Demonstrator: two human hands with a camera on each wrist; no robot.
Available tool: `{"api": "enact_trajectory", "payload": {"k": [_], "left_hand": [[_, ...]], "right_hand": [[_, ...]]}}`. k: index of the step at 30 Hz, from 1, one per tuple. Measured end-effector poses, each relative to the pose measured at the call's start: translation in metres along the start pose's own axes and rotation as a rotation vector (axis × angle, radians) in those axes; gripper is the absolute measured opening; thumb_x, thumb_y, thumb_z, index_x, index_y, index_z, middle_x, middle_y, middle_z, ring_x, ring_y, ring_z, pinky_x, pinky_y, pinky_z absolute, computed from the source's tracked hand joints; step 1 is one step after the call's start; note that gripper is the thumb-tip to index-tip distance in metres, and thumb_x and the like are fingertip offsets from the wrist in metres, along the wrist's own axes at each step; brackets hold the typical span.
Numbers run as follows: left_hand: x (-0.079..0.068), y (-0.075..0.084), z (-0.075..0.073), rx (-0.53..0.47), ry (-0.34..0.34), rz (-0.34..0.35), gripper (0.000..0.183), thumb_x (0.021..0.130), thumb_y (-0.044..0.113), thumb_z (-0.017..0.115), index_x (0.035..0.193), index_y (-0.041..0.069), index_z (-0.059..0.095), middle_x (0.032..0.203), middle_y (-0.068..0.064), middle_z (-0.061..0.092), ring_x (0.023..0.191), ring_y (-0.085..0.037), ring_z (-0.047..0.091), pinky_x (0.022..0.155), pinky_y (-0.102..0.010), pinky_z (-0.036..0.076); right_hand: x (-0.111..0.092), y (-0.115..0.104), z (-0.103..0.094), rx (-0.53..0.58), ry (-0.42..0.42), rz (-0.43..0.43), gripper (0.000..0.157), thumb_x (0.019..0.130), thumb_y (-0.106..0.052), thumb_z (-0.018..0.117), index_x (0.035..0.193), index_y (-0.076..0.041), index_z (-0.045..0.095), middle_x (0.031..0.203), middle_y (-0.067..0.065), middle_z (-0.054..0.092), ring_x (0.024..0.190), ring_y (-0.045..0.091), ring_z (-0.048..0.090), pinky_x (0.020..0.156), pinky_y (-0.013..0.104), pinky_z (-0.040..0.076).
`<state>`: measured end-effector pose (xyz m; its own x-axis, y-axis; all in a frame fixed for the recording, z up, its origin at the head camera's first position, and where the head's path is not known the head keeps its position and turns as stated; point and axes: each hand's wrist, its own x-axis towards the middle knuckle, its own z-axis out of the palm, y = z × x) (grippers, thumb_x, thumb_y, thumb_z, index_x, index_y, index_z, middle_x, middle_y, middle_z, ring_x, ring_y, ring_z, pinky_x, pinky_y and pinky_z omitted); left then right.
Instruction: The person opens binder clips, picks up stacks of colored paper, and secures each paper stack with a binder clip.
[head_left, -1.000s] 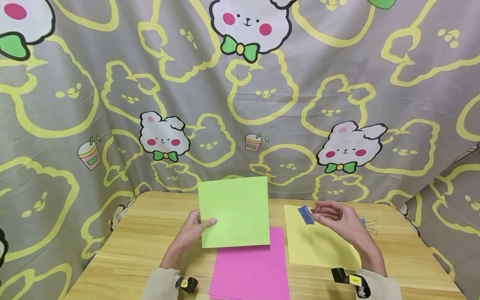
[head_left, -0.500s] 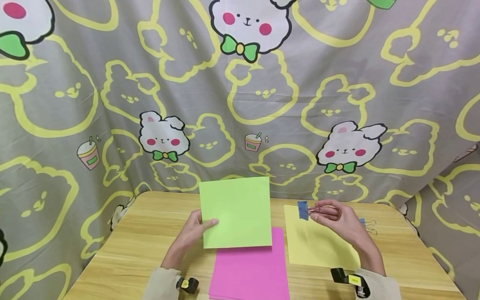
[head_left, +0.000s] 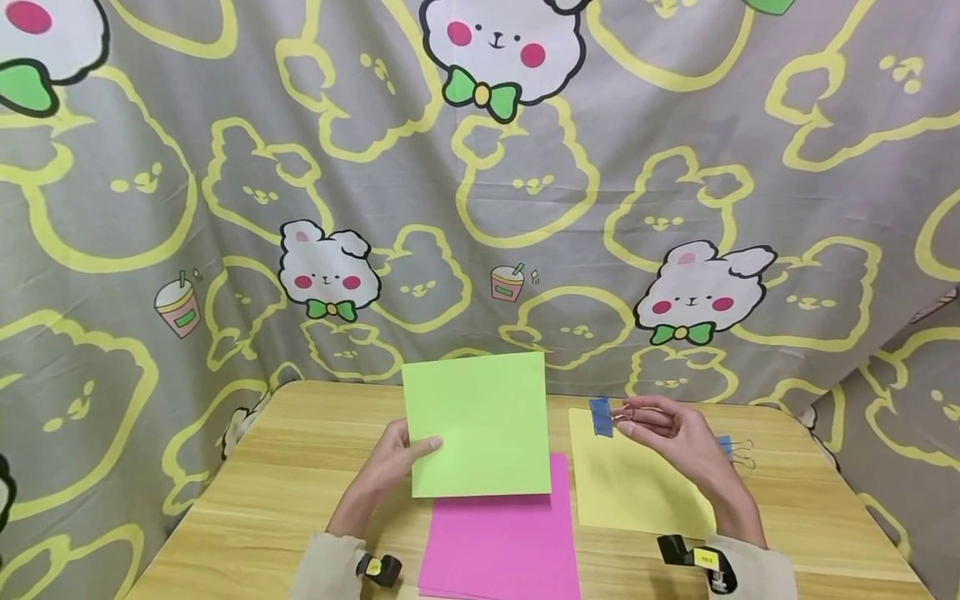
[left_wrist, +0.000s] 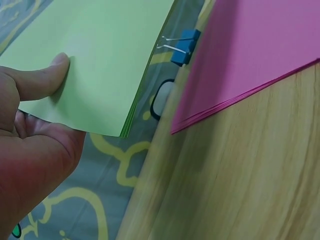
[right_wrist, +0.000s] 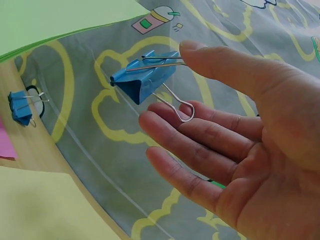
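Observation:
My left hand (head_left: 397,457) holds up a stack of square light green paper (head_left: 480,425), thumb on its face and fingers behind it. In the left wrist view the stack's edge shows several sheets. Under it on the table is a stack of bright pink paper (head_left: 498,546), partly covered in the head view. My right hand (head_left: 678,437) pinches a blue binder clip (head_left: 601,417) by its wire handles, just right of the green stack. In the right wrist view the thumb (right_wrist: 200,52) lies on the upper handle and fingertips touch the lower one; the clip's jaws look narrowly parted.
Yellow paper (head_left: 637,496) lies under my right hand on the wooden table (head_left: 247,500). Another blue binder clip (head_left: 725,447) sits beyond the right wrist. One more binder clip (right_wrist: 20,107) stands near the table's far edge, hidden in the head view. A patterned curtain (head_left: 420,200) hangs behind.
The green stack and left hand have shifted slightly to the right. The binder clip in my right hand has turned from a slant to more upright and moved a little left and up.

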<state>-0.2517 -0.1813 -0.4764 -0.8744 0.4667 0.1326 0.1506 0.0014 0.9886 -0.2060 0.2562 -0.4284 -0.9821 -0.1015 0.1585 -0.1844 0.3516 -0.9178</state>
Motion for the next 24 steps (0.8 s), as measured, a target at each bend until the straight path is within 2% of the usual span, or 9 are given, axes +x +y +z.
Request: {"api": "enact_trajectory", "payload": {"k": [7, 16, 24], "left_hand": [[0.001, 0.002, 0.003, 0.041, 0.004, -0.001, 0.042, 0.104, 0.011, 0.059, 0.142, -0.005, 0.051, 0.131, -0.021, 0.065, 0.114, -0.024, 0.066, 0.096, -0.035, 0.056], [0.001, 0.003, 0.005, 0.014, -0.007, -0.017, 0.041, 0.104, 0.010, 0.059, 0.142, -0.005, 0.052, 0.131, -0.021, 0.066, 0.113, -0.027, 0.067, 0.094, -0.037, 0.057], [0.000, 0.004, 0.008, 0.003, -0.011, -0.008, 0.042, 0.104, 0.010, 0.058, 0.142, -0.006, 0.051, 0.132, -0.022, 0.065, 0.113, -0.028, 0.067, 0.094, -0.037, 0.057]], "right_hand": [[0.003, 0.002, 0.001, 0.035, -0.049, -0.017, 0.045, 0.099, -0.025, 0.072, 0.134, 0.000, 0.059, 0.123, 0.015, 0.072, 0.108, 0.014, 0.071, 0.090, 0.022, 0.055], [0.006, 0.006, 0.008, 0.076, -0.096, -0.044, 0.044, 0.099, -0.020, 0.071, 0.134, 0.002, 0.057, 0.124, 0.016, 0.071, 0.111, 0.020, 0.071, 0.092, 0.023, 0.055], [0.007, 0.003, 0.015, 0.114, -0.147, -0.078, 0.046, 0.099, -0.013, 0.069, 0.136, 0.008, 0.053, 0.127, 0.024, 0.068, 0.114, 0.024, 0.070, 0.092, 0.023, 0.055]]}}
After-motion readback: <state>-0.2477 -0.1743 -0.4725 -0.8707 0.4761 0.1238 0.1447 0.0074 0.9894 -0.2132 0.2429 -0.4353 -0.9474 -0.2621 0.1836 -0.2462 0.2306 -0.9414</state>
